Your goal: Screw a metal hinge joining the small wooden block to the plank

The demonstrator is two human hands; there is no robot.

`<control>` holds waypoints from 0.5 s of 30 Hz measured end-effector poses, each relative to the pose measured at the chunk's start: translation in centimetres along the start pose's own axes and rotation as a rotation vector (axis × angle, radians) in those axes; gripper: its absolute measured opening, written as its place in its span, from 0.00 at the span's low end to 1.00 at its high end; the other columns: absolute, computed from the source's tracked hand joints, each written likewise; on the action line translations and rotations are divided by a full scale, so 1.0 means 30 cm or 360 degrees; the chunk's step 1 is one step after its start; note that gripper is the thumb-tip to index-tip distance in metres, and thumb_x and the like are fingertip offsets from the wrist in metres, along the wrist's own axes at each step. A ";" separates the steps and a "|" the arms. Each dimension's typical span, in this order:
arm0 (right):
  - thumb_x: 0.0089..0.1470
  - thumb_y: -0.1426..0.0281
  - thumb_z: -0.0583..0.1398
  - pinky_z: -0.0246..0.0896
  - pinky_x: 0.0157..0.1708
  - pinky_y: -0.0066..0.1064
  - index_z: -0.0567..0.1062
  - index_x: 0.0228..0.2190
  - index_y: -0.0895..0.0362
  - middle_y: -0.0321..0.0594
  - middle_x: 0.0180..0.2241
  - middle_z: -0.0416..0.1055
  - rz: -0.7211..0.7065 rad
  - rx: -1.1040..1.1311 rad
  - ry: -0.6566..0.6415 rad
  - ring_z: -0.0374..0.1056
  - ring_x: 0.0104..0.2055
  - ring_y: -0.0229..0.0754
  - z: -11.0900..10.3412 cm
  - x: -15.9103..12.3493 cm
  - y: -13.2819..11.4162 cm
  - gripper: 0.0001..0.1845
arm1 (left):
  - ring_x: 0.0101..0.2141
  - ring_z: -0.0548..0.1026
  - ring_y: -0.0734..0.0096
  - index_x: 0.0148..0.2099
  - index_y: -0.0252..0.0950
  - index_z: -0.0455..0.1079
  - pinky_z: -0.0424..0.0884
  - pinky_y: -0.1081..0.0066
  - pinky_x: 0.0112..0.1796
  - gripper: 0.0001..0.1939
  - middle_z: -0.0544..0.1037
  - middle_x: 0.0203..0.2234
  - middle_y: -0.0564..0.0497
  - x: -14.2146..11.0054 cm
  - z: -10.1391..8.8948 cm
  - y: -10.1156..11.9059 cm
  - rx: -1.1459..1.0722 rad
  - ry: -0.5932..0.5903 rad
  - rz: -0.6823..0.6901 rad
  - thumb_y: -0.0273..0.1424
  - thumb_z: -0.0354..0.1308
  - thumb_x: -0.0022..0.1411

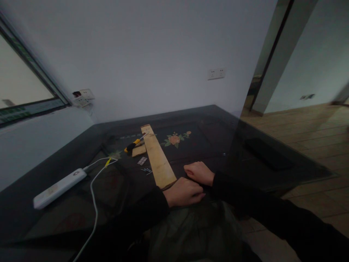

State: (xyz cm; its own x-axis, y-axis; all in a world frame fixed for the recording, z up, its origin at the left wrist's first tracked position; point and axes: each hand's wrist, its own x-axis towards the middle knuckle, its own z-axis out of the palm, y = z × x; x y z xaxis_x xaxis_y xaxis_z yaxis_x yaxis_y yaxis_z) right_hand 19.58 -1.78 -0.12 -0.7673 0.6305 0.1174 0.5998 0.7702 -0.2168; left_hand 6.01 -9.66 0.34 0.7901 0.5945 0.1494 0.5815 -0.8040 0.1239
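Observation:
Both my hands rest at the near edge of the dark table, curled into loose fists with nothing seen in them. My left hand lies by the near end of a long wooden board, and I cannot tell whether they touch. Just right of it and a little farther away is my right hand. A screwdriver with a yellow and black handle leans its shaft over the board's far part. Beside the board are a small wooden block, a pair of metal hinge-like plates and several screws or nails.
A white power strip with a white cable lies on the left of the table. On the right is a dark flat object. The wall behind carries a socket; a window is at left.

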 end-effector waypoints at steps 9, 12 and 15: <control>0.56 0.73 0.54 0.36 0.27 0.31 0.72 0.27 0.55 0.37 0.28 0.75 0.0007 0.0001 0.0012 0.65 0.28 0.37 0.000 0.003 -0.002 0.08 | 0.28 0.74 0.71 0.30 0.35 0.69 0.62 0.74 0.28 0.16 0.76 0.24 0.51 -0.004 -0.002 0.000 0.0020 0.0023 0.0050 0.34 0.48 0.69; 0.56 0.73 0.54 0.36 0.27 0.31 0.73 0.28 0.55 0.37 0.28 0.75 0.0030 0.0002 -0.0009 0.65 0.28 0.37 -0.009 0.001 -0.007 0.08 | 0.28 0.74 0.72 0.31 0.36 0.68 0.61 0.74 0.29 0.15 0.76 0.24 0.51 -0.005 0.001 -0.002 0.0011 0.0030 0.0053 0.34 0.48 0.69; 0.56 0.73 0.55 0.36 0.27 0.31 0.73 0.28 0.55 0.37 0.29 0.76 0.0037 0.0000 -0.0017 0.65 0.28 0.37 -0.010 0.001 -0.009 0.08 | 0.27 0.73 0.72 0.31 0.36 0.69 0.62 0.74 0.29 0.16 0.76 0.24 0.51 -0.004 0.002 -0.001 0.0025 0.0036 0.0055 0.34 0.48 0.69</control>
State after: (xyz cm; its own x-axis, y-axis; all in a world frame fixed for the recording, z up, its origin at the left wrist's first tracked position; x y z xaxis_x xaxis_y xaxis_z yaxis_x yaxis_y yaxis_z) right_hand 19.47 -1.94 0.24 -0.7554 0.6474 0.1016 0.6177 0.7552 -0.2194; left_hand 5.88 -9.71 0.26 0.8053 0.5664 0.1752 0.5572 -0.8240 0.1027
